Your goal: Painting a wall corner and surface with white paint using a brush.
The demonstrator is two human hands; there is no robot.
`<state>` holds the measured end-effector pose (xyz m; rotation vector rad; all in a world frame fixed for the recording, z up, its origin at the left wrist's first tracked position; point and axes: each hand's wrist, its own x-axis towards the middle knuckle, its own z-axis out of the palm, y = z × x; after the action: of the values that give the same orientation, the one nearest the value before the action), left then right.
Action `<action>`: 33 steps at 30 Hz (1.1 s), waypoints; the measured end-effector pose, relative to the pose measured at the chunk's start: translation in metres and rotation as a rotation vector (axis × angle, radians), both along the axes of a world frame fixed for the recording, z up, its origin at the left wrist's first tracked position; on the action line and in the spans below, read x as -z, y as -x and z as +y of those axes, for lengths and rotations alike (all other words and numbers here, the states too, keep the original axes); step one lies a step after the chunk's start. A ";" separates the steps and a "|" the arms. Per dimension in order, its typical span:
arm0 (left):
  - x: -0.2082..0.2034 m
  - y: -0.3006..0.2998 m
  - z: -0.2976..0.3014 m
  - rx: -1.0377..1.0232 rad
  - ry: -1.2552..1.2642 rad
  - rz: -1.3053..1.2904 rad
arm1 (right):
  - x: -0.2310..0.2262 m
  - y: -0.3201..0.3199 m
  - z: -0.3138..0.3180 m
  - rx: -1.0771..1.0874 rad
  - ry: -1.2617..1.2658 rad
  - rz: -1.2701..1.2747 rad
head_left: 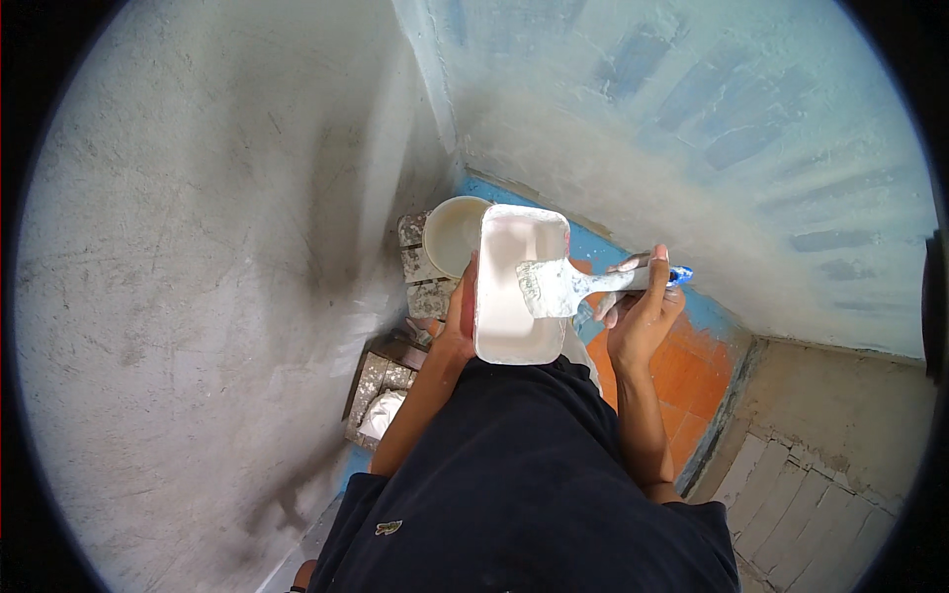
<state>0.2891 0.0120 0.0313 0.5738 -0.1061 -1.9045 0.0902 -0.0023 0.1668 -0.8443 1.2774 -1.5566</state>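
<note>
My left hand (459,321) grips the side of a deep rectangular tub (481,296), whitish inside with a reddish outer wall. A smooth pale layer coats its inside. In my right hand (645,316) is a putty knife (588,284), its broad blade smeared with white and its handle ending in blue. The blade lies over the tub's right rim and reaches above its inside. From this angle I cannot tell whether the blade touches the tub. White smears mark my right fingers.
Behind the tub, a round pale bucket (435,242) stands on a speckled slatted surface (429,296). A white bag-like item (381,413) lies lower left. Grey wall (198,247) rises at left, patchy bluish-white wall (712,128) at right. Orange floor tiles (692,381) show below.
</note>
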 end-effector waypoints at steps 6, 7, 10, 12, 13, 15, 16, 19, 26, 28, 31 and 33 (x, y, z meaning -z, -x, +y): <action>0.001 0.015 -0.002 0.035 0.032 0.028 | 0.019 -0.021 0.007 -0.167 -0.012 0.054; 0.007 0.014 -0.002 0.034 0.032 0.027 | 0.020 -0.026 0.006 -0.239 -0.035 0.074; 0.010 0.011 -0.002 0.130 0.021 0.175 | 0.018 -0.022 0.009 -0.244 -0.012 0.134; 0.000 0.010 0.003 0.073 0.016 0.084 | 0.010 -0.017 0.012 -0.232 0.023 0.142; -0.003 0.009 0.004 0.073 0.015 0.083 | 0.002 -0.014 0.014 -0.230 0.055 0.137; -0.007 0.008 0.006 0.053 0.039 0.056 | 0.000 -0.013 0.016 -0.226 0.087 0.131; -0.006 0.008 0.006 0.054 0.040 0.056 | 0.002 -0.016 0.017 -0.236 0.069 0.102; -0.002 0.011 0.005 0.071 0.114 0.073 | 0.015 -0.033 0.017 -0.251 0.033 0.129; 0.012 -0.001 0.011 -0.026 0.041 0.209 | 0.007 -0.011 0.010 -0.274 0.027 -0.085; 0.001 0.001 0.013 -0.028 0.122 0.132 | 0.011 -0.003 0.004 -0.183 -0.027 -0.217; -0.008 0.000 0.007 0.004 0.168 0.202 | 0.026 0.007 -0.001 -0.096 -0.119 -0.372; 0.004 -0.002 0.005 0.013 0.074 0.113 | 0.032 0.003 0.002 -0.064 -0.184 -0.514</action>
<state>0.2908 0.0168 0.0277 0.4158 -0.1074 -1.9326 0.0873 -0.0007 0.1346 -0.3313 0.9847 -1.4540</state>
